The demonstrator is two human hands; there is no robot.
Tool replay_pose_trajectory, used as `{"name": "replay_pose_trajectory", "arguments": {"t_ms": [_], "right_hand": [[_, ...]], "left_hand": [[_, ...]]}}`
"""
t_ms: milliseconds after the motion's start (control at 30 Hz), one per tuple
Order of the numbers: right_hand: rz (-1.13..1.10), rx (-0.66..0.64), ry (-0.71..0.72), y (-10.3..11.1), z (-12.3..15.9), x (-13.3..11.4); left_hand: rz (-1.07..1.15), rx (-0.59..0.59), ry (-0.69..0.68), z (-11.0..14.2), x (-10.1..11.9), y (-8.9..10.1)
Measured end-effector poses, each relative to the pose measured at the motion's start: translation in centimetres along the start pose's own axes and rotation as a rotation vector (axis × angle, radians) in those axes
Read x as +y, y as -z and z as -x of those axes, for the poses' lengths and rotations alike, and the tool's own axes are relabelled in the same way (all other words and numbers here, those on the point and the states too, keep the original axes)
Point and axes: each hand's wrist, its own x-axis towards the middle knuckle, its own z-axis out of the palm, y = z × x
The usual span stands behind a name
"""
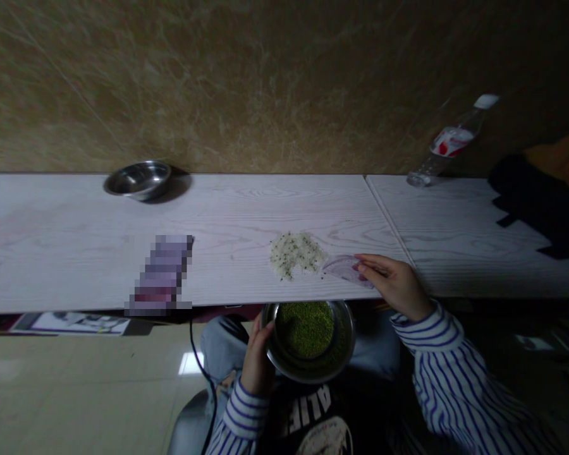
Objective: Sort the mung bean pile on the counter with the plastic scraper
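Observation:
My left hand (258, 359) grips the left rim of a steel bowl (344, 344) held over my lap, just below the table's front edge. Small green beans (307, 330), like mung beans, cover the bowl's bottom. Above it on the table lies a flat pile of white rice (291, 251) with green beans scattered through it. My right hand (397, 285) pinches a thin, clear plastic piece (344, 268) with a curved edge, possibly a lid or disc. That piece rests low against the table, at the right side of the pile.
An empty steel bowl (140, 181) stands at the back left by the wall. A pixelated slab (164, 272) lies near the front edge, with a cable (200, 363) hanging below. At the back right are a plastic bottle (448, 144) and a dark cloth item (540, 205).

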Motion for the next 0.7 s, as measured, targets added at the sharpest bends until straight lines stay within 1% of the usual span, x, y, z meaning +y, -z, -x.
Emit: {"name": "replay_pose_trajectory", "arguments": {"t_ms": [67, 167, 333, 500, 700], "right_hand": [[0.002, -0.018, 0.002, 0.1, 0.1, -0.1], [-0.005, -0.01, 0.008, 0.1, -0.1, -0.2], [-0.009, -0.009, 0.023, -0.9, -1.3, -0.1], [0.044, -0.087, 0.047, -1.8, -1.7, -0.4], [0.105, -0.172, 0.062, -1.1, -1.0, -1.7]], "left_hand": [[0.008, -0.009, 0.001, 0.0, 0.0, 0.0], [-0.002, -0.003, -0.005, 0.0, -0.2, 0.1], [-0.019, -0.006, -0.033, -0.3, -0.6, 0.4], [-0.002, 0.009, -0.036, -0.5, -0.7, 0.7], [0.01, 0.033, -0.031, -0.6, -0.9, 0.7]]}}
